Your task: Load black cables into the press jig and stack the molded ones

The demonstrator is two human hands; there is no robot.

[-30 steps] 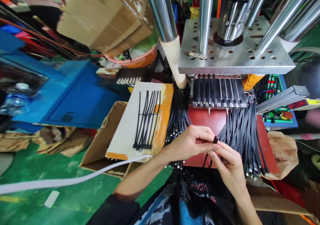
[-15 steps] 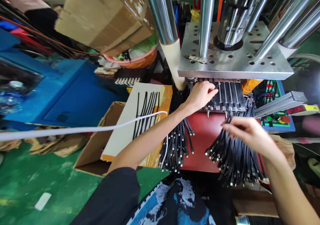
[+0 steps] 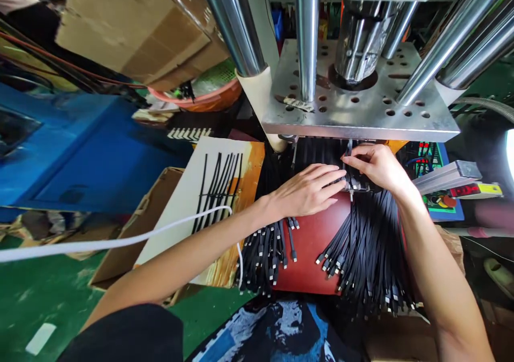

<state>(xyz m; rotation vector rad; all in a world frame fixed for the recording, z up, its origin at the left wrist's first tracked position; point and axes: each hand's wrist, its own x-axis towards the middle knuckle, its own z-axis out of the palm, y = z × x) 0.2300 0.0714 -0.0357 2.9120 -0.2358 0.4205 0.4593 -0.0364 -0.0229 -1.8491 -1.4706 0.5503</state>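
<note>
Evidently the right hand (image 3: 379,165) has its grip pinched on a flat black cable (image 3: 349,146) at the slotted fixture (image 3: 317,152), beneath the steel press plate (image 3: 361,128). The left hand (image 3: 307,191) keeps its grip apart, fingers stretched toward the fixture's front edge. Left and right cable bundles (image 3: 371,249) flank the bare red desk (image 3: 307,252).

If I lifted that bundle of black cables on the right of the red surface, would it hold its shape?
Probably not: the bundle of black cables looks floppy, since its strands curve. It might also spread apart, as its plug ends already fan out. Each strand is likely light, being so thin.
</note>
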